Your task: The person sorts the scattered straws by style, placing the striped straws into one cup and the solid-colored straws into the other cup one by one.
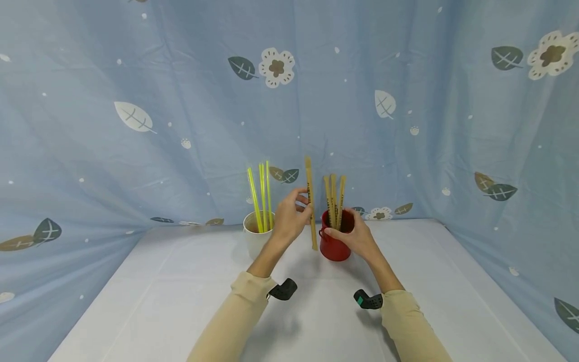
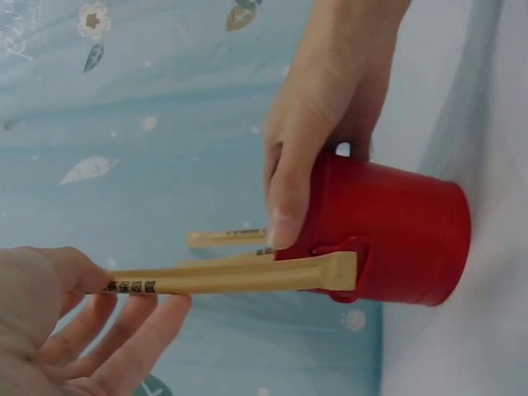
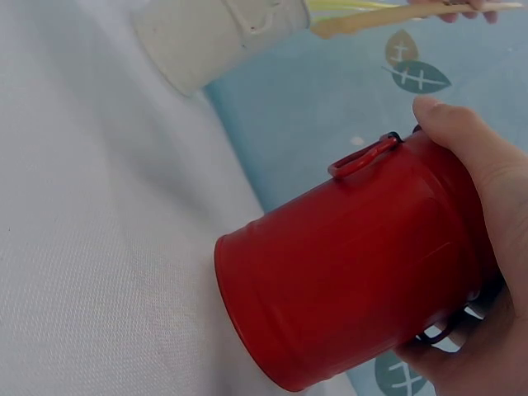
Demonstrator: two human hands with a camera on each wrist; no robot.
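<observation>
My left hand pinches a straw in a tan paper wrapper between thumb and fingers. The straw stands nearly upright, just left of a small red pail. Dark printing shows on its wrapper in the left wrist view. With thumb and fingers around the upper part, my right hand grips the pail by its rim. Several more wrapped straws lean inside the pail, their lower ends hidden. In the right wrist view the pail's red side and a small loop handle face the camera.
Behind my left hand, a white pail holds several yellow-green straws. Both pails stand near the back of a white-covered table. A blue patterned curtain hangs behind and along the sides.
</observation>
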